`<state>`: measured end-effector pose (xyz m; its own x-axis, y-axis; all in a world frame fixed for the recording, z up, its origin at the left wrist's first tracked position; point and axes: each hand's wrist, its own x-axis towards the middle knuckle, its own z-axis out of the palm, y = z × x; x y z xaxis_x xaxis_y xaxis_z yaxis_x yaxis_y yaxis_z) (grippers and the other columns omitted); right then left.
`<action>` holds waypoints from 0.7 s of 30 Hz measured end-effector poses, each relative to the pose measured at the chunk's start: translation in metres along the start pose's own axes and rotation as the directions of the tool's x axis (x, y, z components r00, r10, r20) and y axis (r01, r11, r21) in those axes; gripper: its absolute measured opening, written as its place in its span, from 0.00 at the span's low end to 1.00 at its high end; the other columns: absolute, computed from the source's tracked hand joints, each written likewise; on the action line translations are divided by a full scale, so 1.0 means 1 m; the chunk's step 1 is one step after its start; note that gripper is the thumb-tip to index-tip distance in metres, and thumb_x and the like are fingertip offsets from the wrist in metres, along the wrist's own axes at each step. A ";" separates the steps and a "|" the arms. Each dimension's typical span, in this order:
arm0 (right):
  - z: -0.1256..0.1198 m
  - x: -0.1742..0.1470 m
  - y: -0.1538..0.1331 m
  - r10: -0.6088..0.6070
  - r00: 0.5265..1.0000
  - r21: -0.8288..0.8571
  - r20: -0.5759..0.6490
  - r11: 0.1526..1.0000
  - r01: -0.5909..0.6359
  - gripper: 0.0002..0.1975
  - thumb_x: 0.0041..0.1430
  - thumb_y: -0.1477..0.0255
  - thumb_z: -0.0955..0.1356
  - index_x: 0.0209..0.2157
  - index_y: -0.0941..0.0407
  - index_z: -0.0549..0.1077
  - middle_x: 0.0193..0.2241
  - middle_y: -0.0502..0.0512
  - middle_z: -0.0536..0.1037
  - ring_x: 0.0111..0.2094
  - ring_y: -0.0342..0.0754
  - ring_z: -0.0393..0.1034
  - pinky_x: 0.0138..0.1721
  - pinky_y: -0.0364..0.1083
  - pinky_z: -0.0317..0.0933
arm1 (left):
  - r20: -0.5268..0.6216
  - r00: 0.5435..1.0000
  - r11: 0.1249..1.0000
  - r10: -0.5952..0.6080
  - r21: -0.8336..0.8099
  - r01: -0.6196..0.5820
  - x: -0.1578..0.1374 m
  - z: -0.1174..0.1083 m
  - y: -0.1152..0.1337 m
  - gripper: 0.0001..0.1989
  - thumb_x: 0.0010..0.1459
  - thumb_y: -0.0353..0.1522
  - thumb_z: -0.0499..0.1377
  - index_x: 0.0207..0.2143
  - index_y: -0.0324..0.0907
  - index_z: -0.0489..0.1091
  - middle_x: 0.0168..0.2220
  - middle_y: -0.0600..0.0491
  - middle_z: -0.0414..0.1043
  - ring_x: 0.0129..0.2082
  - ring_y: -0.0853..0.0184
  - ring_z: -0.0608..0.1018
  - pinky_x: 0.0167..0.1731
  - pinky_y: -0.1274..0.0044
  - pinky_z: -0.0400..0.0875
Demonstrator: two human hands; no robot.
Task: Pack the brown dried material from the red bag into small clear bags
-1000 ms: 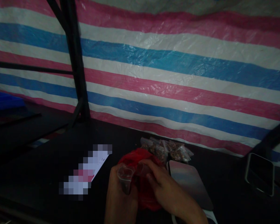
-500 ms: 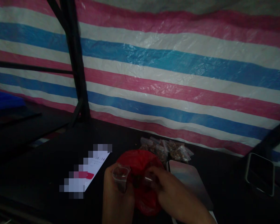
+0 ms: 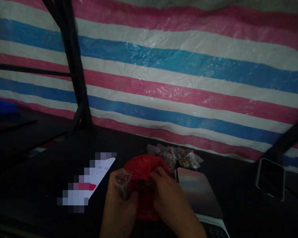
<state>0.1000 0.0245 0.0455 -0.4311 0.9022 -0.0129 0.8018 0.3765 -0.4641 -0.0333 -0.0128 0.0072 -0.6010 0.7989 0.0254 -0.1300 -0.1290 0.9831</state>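
In the head view, my left hand (image 3: 120,201) is closed around a small clear zip bag (image 3: 123,180), its mouth held open and upward. A red plastic bag (image 3: 141,165) lies open between my hands, and its dark contents are hard to make out. My right hand (image 3: 167,195) reaches into the mouth of the red bag with its fingers bent together; what they hold, if anything, is hidden. Just behind the red bag lie several filled zip bags (image 3: 187,158) with brown pieces inside.
Right of the red bag sits a flat scale-like device (image 3: 200,191) with dark buttons at its near end. A lit screen (image 3: 99,180), partly pixelated, is on the left. Farther right stands a dark-screened phone (image 3: 272,178). Striped sheeting (image 3: 176,82) and a black post (image 3: 75,66) close off the back.
My right hand has moved deeper into the red bag, and the shiny clear item at its fingertips is out of sight. My left hand still holds the zip bag. The view has shifted slightly.
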 end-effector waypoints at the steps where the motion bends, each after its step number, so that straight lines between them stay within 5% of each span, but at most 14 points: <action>1: 0.002 0.001 0.001 -0.015 1.000 0.001 -0.011 1.000 0.015 0.31 0.53 0.89 0.63 0.54 0.54 0.79 0.57 0.59 0.77 0.57 0.53 0.76 0.56 0.49 0.66 | 0.000 1.000 0.999 -0.026 -0.048 0.026 0.001 0.001 0.003 0.24 0.37 0.32 0.64 0.41 0.46 0.66 0.36 0.55 0.77 0.36 0.58 0.82 0.37 0.66 0.80; 6: 0.007 0.004 0.007 -0.039 0.998 0.020 -0.052 0.999 0.040 0.27 0.56 0.87 0.64 0.52 0.54 0.79 0.55 0.58 0.79 0.55 0.56 0.77 0.55 0.51 0.68 | -0.067 0.996 0.995 -0.057 -0.090 0.050 0.006 -0.001 0.015 0.24 0.34 0.33 0.67 0.38 0.46 0.66 0.29 0.60 0.75 0.29 0.64 0.80 0.28 0.76 0.76; 15: 0.011 0.005 0.007 -0.051 0.996 0.030 -0.067 0.998 0.053 0.22 0.56 0.86 0.66 0.47 0.53 0.80 0.52 0.57 0.80 0.56 0.55 0.76 0.57 0.51 0.66 | 0.062 0.991 0.988 -0.118 -0.096 0.123 0.014 -0.005 0.001 0.27 0.36 0.32 0.68 0.43 0.45 0.69 0.37 0.55 0.81 0.36 0.59 0.82 0.37 0.71 0.79; 21: 0.012 0.006 0.006 -0.027 0.997 0.071 -0.070 0.997 0.032 0.21 0.57 0.85 0.66 0.48 0.52 0.80 0.53 0.57 0.80 0.55 0.56 0.76 0.56 0.52 0.66 | 0.148 0.978 0.970 -0.146 -0.171 0.171 0.017 -0.005 0.006 0.18 0.38 0.30 0.68 0.34 0.46 0.68 0.29 0.63 0.73 0.29 0.69 0.74 0.29 0.79 0.73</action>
<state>0.0976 0.0296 0.0315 -0.4222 0.9044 0.0614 0.7562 0.3888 -0.5263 -0.0476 -0.0030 0.0126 -0.4519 0.8873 -0.0922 -0.3641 -0.0892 0.9271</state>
